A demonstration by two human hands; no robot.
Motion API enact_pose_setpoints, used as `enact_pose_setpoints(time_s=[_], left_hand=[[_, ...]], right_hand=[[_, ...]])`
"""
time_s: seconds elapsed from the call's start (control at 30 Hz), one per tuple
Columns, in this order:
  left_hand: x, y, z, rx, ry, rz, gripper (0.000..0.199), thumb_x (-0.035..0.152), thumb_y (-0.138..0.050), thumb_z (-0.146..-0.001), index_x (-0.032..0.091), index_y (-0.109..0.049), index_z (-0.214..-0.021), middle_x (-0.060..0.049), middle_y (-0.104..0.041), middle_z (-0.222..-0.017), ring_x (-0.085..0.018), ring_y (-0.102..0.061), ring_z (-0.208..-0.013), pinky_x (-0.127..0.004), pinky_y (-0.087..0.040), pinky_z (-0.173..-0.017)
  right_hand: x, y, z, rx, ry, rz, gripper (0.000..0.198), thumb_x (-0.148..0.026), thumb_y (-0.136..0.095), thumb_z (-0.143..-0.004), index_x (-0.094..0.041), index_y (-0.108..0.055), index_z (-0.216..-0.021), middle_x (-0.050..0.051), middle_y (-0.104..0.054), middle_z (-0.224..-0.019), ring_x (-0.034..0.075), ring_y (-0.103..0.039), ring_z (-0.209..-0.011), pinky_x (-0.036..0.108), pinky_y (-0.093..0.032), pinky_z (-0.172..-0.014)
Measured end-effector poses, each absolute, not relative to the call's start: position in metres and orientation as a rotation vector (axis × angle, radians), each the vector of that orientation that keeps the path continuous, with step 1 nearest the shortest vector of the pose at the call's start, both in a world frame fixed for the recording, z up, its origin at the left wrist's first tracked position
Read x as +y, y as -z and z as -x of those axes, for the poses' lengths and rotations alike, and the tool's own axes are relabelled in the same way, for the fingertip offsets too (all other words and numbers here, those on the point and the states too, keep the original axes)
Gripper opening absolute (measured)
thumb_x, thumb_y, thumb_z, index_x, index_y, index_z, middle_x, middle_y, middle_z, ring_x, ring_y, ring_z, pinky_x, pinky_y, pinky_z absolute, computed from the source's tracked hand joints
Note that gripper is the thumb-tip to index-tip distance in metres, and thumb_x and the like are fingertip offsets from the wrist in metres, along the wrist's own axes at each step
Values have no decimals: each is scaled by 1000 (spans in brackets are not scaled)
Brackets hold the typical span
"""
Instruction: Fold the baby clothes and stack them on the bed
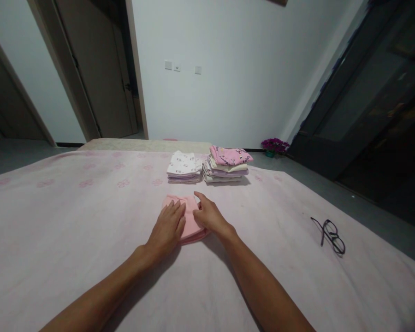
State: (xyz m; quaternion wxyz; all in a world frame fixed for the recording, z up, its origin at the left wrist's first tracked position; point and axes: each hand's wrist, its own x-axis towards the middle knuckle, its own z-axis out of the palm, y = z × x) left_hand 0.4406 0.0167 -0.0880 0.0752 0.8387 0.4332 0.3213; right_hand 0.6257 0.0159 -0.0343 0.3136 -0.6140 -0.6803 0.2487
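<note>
A folded pink garment (191, 220) lies on the pale bedspread in front of me, with several layers visible along its near edge. My left hand (168, 224) rests flat on its left part, palm down, fingers stretched out. At its right edge is my right hand (210, 216), touching the cloth. The index finger there is extended and apart from the thumb, and the other fingers are curled and partly hidden. Beyond the garment stand a stack of folded clothes (184, 167) with a white printed piece on top and a taller stack (227, 166) topped by a bright pink printed piece.
Black-framed glasses (328, 236) lie unfolded on the right side of the pale floral bedspread (90, 221). Past the bedspread's far edge is a pot of purple flowers (275, 146) on the floor. A white wall (221, 101) and a brown door (93, 69) are behind.
</note>
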Motion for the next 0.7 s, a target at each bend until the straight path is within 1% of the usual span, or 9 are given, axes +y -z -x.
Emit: enact_pose_setpoints(time_s=[0.13,0.2,0.27,0.33,0.43,0.5,0.6,0.63,0.7], left_hand=[[15,93,-448,1319,-829,-2634,51,35,-33,-102,12,-47,-144,-18,-46,-151,-31,-36,-144,-54,-29,-116],[12,89,-451,1350,-726,-2687,52,35,-33,-102,10,-45,-145,-19,-44,-152,-32,-36,-144,-54,-30,-116],[8,85,-455,1382,-647,-2740,52,35,-35,-101,11,-45,-146,-19,-43,-153,-33,-36,-144,-54,-30,-115],[5,83,-459,1421,-593,-2788,52,36,-38,-100,14,-45,-147,-17,-43,-153,-33,-37,-143,-54,-29,-115],[1,84,-463,1454,-569,-2847,52,39,-42,-99,18,-46,-147,-16,-44,-153,-35,-37,-142,-55,-29,-115],[-1,86,-464,1453,-592,-2877,52,41,-42,-99,18,-48,-145,-16,-45,-153,-35,-37,-143,-55,-28,-115],[-1,89,-464,1455,-615,-2888,51,43,-42,-98,17,-53,-141,-16,-46,-152,-34,-37,-143,-54,-28,-116],[-1,90,-465,1461,-616,-2883,51,44,-43,-98,17,-53,-141,-16,-46,-152,-34,-38,-142,-54,-27,-117],[-1,90,-466,1464,-610,-2872,54,45,-45,-97,18,-51,-143,-16,-46,-152,-34,-39,-142,-55,-27,-116]], right_hand=[[12,27,-629,-1912,-567,1642,69,-6,-50,-73,-20,-50,-141,6,-69,-121,17,-65,-101,26,-46,-90],[8,21,-631,-2003,-489,1700,66,-6,-50,-74,-20,-52,-139,7,-66,-127,18,-63,-109,26,-45,-93],[4,14,-632,-2097,-368,1813,58,-7,-49,-78,-21,-57,-133,7,-68,-123,20,-64,-108,29,-45,-93],[-1,8,-630,-2139,-215,1932,47,-10,-45,-85,-22,-61,-128,9,-69,-118,22,-65,-104,33,-46,-89],[-4,7,-624,-2127,-6,1948,41,-19,-40,-94,-23,-58,-131,10,-67,-119,24,-62,-107,36,-45,-91],[-3,15,-619,-2152,54,1868,44,-26,-41,-96,-21,-52,-138,11,-63,-129,25,-54,-120,38,-40,-101],[3,37,-617,-2178,17,1845,52,-35,-40,-99,-16,-42,-148,13,-46,-150,28,-33,-142,42,-26,-115],[5,45,-618,-2166,-15,1876,55,-37,-37,-100,-14,-39,-150,13,-40,-155,29,-27,-145,44,-22,-117],[9,61,-623,-2125,-80,1948,59,-41,-30,-102,-11,-32,-153,14,-32,-159,30,-21,-149,46,-17,-119]])
